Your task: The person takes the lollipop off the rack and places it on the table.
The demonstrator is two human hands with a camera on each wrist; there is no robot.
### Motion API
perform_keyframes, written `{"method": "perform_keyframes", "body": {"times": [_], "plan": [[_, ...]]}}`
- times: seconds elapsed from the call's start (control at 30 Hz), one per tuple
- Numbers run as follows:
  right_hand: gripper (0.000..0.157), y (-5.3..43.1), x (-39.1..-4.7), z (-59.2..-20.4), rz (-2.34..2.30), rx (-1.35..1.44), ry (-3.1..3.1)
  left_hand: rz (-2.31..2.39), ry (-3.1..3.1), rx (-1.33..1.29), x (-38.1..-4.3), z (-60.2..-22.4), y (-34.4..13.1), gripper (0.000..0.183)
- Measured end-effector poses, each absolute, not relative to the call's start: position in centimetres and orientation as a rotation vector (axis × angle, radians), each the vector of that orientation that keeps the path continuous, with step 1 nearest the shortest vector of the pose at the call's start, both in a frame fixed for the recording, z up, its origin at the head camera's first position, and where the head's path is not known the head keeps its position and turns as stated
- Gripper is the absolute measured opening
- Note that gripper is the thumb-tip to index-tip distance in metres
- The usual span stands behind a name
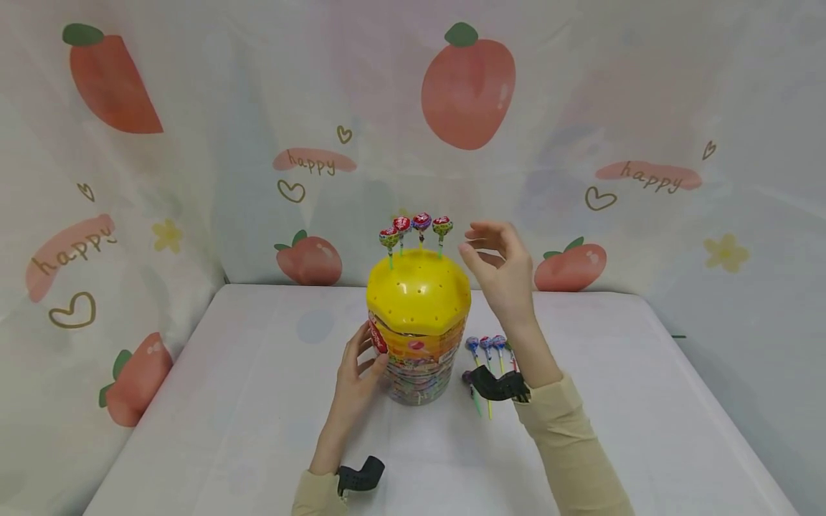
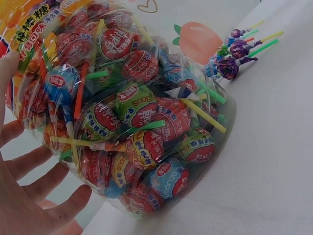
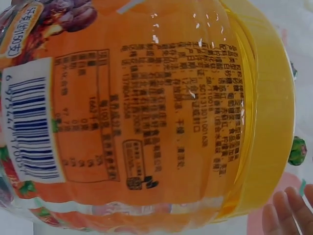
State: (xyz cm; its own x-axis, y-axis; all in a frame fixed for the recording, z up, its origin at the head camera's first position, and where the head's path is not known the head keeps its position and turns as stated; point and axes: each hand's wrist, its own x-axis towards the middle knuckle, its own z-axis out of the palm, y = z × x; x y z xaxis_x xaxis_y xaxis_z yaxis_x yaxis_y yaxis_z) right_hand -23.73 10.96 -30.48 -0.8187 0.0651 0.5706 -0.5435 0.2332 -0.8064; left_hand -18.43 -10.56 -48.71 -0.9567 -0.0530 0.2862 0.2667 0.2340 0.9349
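A clear plastic jar (image 1: pixel 419 380) filled with wrapped lollipops stands upright on the table under a yellow lid (image 1: pixel 419 301) dotted with small holes. Several lollipops (image 1: pixel 421 221) stand upright in a row along the lid's far edge, sticks down. My left hand (image 1: pixel 358 367) rests against the jar's left side. Its spread fingers (image 2: pixel 41 178) lie along the clear wall in the left wrist view. Just right of the rightmost standing lollipop (image 1: pixel 442 226), my right hand (image 1: pixel 498 261) hovers with loosely bent fingers and nothing in them. The jar's printed orange label (image 3: pixel 171 122) fills the right wrist view.
Loose lollipops (image 1: pixel 487 344) lie on the white table (image 1: pixel 258 401) right of the jar, partly hidden by my right forearm and its black wrist mount (image 1: pixel 493 383). A fruit-printed curtain (image 1: pixel 387 86) hangs behind the table and along its sides.
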Motion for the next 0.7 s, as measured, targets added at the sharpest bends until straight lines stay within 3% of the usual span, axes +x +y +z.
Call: {"method": "perform_keyframes", "body": {"times": [0.7], "plan": [[0.037,9.1,-25.1,-29.3,1.595,0.516,-2.174,-1.802,-2.238,-0.212,-18.5,-49.1,-10.7,0.065]]}}
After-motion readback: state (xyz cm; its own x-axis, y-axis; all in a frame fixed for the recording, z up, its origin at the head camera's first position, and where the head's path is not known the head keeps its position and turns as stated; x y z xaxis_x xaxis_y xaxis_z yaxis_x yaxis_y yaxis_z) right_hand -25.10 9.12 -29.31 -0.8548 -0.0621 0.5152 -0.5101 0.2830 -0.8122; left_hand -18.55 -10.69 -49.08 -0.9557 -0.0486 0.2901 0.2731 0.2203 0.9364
